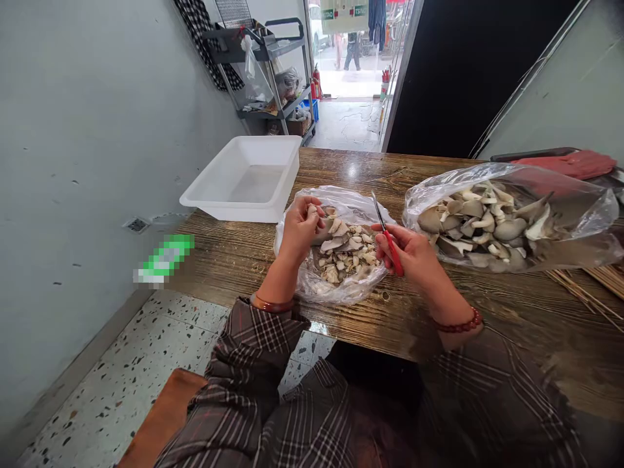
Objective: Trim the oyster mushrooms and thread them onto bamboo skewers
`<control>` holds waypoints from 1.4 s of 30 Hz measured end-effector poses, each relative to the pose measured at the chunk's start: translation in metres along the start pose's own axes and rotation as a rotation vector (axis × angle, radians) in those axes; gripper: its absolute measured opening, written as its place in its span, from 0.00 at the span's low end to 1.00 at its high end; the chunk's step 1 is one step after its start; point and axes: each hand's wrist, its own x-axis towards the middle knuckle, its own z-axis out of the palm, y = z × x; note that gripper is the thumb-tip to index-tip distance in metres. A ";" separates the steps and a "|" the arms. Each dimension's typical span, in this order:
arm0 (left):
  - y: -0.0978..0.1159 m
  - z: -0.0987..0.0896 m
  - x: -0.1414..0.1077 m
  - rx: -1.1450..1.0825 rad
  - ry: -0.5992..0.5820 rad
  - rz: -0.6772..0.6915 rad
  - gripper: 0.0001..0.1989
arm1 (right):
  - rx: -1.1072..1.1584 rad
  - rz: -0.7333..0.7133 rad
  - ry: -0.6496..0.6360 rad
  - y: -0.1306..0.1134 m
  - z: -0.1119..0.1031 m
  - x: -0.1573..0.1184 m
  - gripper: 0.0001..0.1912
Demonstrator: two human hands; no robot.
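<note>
My right hand (407,253) is closed round the red handles of a pair of scissors (392,250), whose blades point up and away from me. The fingers of my left hand (302,224) are pinched together on an oyster mushroom (320,235), largely covered by the hand. Below both hands a clear plastic bag (336,296) lies spread on the table, holding many cut pale mushroom pieces (341,260). Farther right, a second clear bag (580,224) is full of larger grey-white oyster mushrooms (509,227).
A white plastic tub (224,208) stands at the wooden table's (234,260) back left. Thin wooden sticks (585,292) lie on the right, and a red bag (570,164) sits behind the mushrooms. Past the table are a grey cart (285,49) and a doorway.
</note>
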 end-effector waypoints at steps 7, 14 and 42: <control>-0.016 0.001 0.004 0.541 -0.114 0.193 0.13 | -0.083 -0.040 -0.008 0.001 0.002 0.000 0.29; -0.021 -0.004 0.009 0.605 -0.214 0.145 0.09 | -0.148 -0.088 -0.011 0.005 0.002 0.001 0.26; 0.004 0.019 -0.015 -0.021 -0.405 -0.088 0.15 | -0.203 -0.322 0.085 0.032 0.018 0.019 0.24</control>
